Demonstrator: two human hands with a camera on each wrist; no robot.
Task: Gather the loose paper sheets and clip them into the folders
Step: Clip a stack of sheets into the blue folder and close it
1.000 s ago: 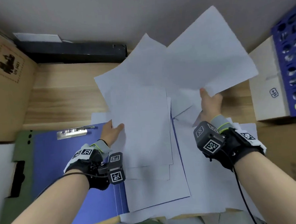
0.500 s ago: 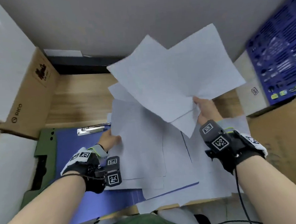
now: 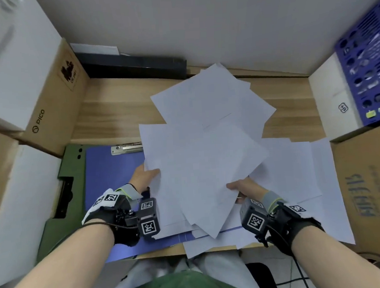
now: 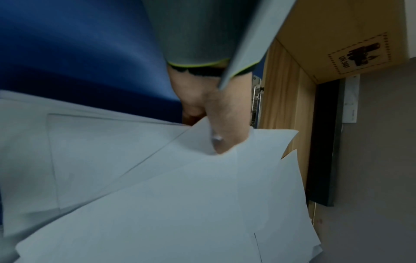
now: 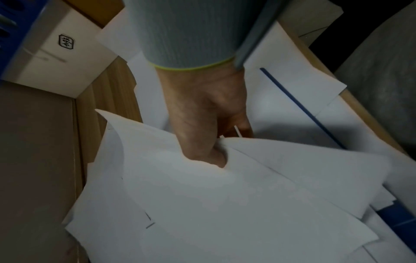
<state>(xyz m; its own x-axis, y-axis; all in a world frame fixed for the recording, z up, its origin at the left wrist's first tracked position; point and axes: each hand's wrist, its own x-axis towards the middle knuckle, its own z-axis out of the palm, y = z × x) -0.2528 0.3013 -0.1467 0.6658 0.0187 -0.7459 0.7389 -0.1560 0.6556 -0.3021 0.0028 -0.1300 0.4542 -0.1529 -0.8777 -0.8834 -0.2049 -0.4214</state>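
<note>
Several loose white paper sheets (image 3: 203,156) fan out above the desk, held between both hands. My left hand (image 3: 145,174) pinches their left edge, thumb on top (image 4: 223,138). My right hand (image 3: 243,187) grips the lower right edge, thumb pressed on the sheets (image 5: 209,154). More sheets (image 3: 293,173) lie flat on the desk to the right. An open blue folder (image 3: 110,171) with a metal clip (image 3: 126,147) at its top lies under and left of the held sheets. A green folder (image 3: 70,164) lies beneath it.
Cardboard boxes (image 3: 48,103) stand along the left. A white box (image 3: 335,103) and a blue perforated rack (image 3: 369,79) stand at the right, above a brown box (image 3: 369,181). A black bar (image 3: 135,66) lies along the wall. The wooden desk (image 3: 111,113) is bare at the back left.
My right hand has brought its raised sheets down and left onto the sheets in my left hand; the two batches now overlap as one fan. The head view has tilted and pulled back.
</note>
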